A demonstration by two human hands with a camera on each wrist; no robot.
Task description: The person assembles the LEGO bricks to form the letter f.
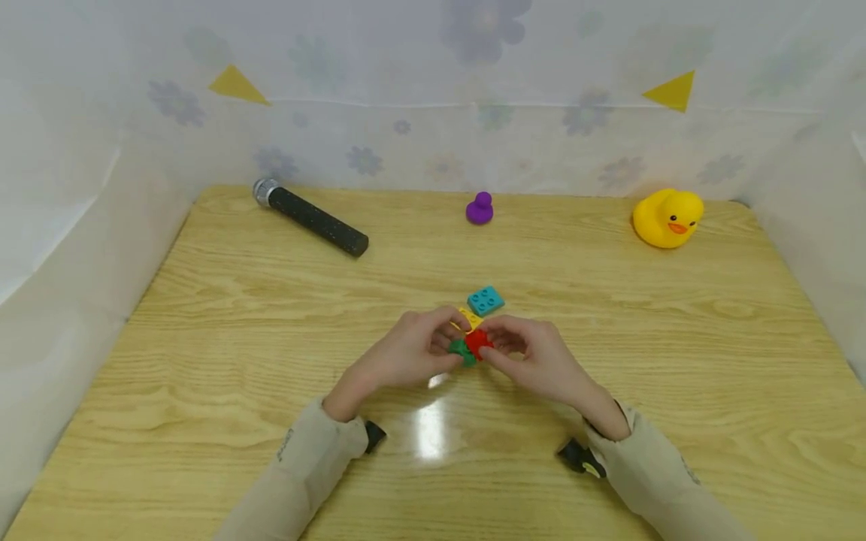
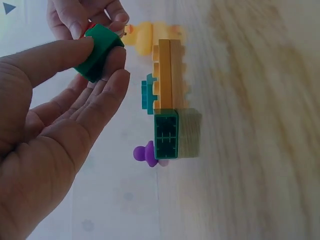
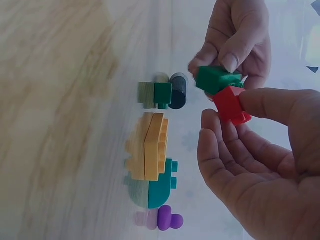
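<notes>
Above the tabletop, my left hand [image 1: 410,350] pinches a green toy building brick [image 2: 103,49] between thumb and fingers. My right hand [image 1: 545,362] grips a red building brick [image 3: 231,105] the same way. The two bricks meet at a slant, red against the studded side of the green [image 3: 215,79]. Below them on the table, a second green brick [image 2: 166,134] stands in line with a yellow brick [image 2: 164,75]. A teal brick [image 1: 485,300] lies just beyond the yellow one, studs up. In the head view the fingers partly cover the yellow brick.
At the back left of the wooden table [image 1: 223,315] lies a black microphone [image 1: 314,219]. A small purple duck [image 1: 480,209] sits at the back middle, a larger yellow duck [image 1: 667,219] at the back right. Flower-patterned white sheeting [image 1: 406,143] surrounds the back and sides.
</notes>
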